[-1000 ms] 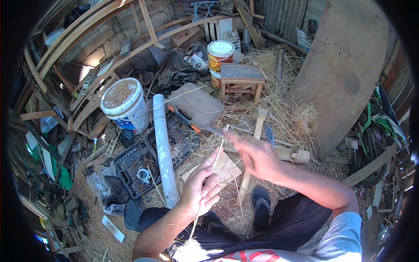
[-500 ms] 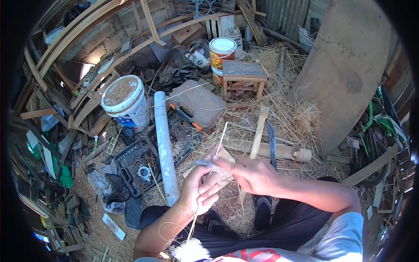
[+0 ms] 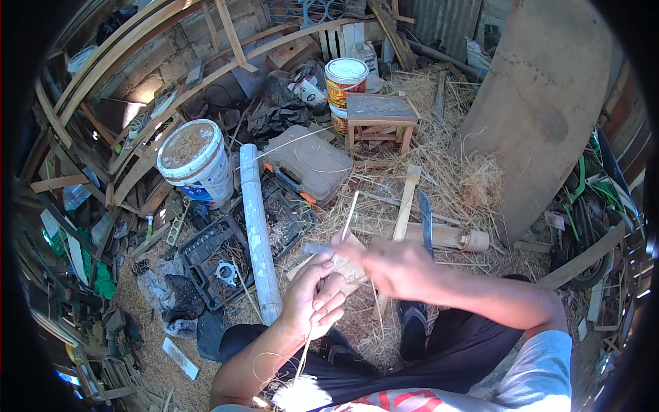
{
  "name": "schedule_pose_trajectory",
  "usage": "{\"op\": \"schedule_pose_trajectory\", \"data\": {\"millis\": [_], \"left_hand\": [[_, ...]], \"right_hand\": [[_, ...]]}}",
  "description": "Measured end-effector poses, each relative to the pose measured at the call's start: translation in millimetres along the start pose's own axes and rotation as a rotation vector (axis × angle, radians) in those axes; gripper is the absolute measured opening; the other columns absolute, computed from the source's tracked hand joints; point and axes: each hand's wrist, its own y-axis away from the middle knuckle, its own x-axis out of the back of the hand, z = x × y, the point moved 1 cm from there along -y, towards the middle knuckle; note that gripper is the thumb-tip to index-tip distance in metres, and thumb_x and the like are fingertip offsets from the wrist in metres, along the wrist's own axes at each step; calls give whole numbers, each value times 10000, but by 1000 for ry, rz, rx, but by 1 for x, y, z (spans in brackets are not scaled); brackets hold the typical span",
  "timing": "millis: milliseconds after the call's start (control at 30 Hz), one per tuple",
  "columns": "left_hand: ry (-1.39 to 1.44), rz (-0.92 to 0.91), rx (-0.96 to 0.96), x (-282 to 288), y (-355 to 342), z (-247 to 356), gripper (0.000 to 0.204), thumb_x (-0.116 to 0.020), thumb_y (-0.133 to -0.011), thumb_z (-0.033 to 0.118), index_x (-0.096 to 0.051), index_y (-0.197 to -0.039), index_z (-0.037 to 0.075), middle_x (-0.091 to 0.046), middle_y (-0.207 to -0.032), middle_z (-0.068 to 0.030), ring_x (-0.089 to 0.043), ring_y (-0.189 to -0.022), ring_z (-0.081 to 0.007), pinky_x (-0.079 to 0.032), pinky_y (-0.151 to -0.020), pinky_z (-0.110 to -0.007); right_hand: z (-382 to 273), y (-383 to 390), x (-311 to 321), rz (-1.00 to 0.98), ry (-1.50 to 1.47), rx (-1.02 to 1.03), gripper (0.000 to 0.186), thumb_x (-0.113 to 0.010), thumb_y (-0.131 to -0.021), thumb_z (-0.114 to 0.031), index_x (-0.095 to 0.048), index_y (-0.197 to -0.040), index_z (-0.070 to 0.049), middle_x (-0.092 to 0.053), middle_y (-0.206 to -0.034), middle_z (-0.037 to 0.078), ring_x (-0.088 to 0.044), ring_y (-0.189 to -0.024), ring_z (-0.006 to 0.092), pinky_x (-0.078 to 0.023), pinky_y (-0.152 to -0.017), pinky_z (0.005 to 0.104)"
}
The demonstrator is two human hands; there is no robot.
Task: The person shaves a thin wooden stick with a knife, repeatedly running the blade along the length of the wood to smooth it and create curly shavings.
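My left hand (image 3: 317, 299) is closed round a thin pale strip (image 3: 351, 213), which stands up out of the grip and trails down toward my lap, with curly shavings below. My right hand (image 3: 398, 268), closed on a small knife (image 3: 317, 248) blurred by motion, holds the blade across the strip just above my left fingers. A squarish wooden board (image 3: 353, 278) lies below my hands, partly hidden. Beyond them lie a pale wooden stick (image 3: 412, 189), a long dark machete blade (image 3: 425, 216) and a split bamboo piece (image 3: 449, 235).
A pale bamboo pole (image 3: 259, 240) lies left, beside an open tool case (image 3: 206, 268). Beyond are a closed case (image 3: 312, 158), a white bucket (image 3: 192, 175), stacked cans (image 3: 343, 79) and a wooden stool (image 3: 381, 106). Straw (image 3: 473, 178) covers ground near a large board (image 3: 535, 123) on the right.
My right hand and the knife have moved down and leftward from higher on the strip to just above my left fingers. My left hand stays in about the same place.
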Motion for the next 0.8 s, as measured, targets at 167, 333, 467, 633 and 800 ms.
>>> {"op": "schedule_pose_trajectory", "data": {"millis": [167, 333, 467, 633, 800], "left_hand": [[-64, -22, 12, -4, 1, 0, 571, -297, -980, 124, -225, -1543, 184, -320, -480, 50, -302, -306, -58, -279, -272, -193], [-3, -8, -24, 0, -1, 4, 539, -316, -1012, 165, -229, -1542, 200, -328, -490, 48, -291, -321, -47, -274, -279, -181], [38, -51, 0, 3, 0, 2, 515, -334, -1030, 198, -248, -1538, 223, -332, -487, 52, -270, -326, -31, -254, -279, -165], [-32, 5, 29, -1, 0, 2, 514, -331, -1030, 201, -251, -1536, 233, -319, -474, 54, -270, -318, -30, -244, -276, -162], [-10, -37, 2, 3, 2, 3, 513, -330, -1030, 203, -250, -1536, 231, -320, -472, 55, -271, -317, -32, -242, -280, -160]], "right_hand": [[40, -12, 17, 90, -365, -561, 544, -452, -923, 13, -435, -1456, -95, -657, -873, 121, -507, -488, 104, -509, -463, 278], [12, 3, -6, 172, -310, -96, 625, -519, -863, 39, -437, -1460, -126, -615, -799, 59, -510, -479, 134, -466, -402, 314], [-5, 7, -8, 3, -228, -121, 714, -582, -812, 39, -430, -1468, -198, -560, -719, 67, -517, -474, 169, -469, -391, 337], [5, 3, -3, 37, -120, -236, 697, -592, -772, 80, -488, -1426, -136, -537, -675, 100, -569, -519, 214, -498, -527, 381], [16, -4, 1, 53, -285, -369, 724, -627, -770, 20, -478, -1445, -195, -517, -676, 86, -538, -495, 211, -462, -458, 380]]}}
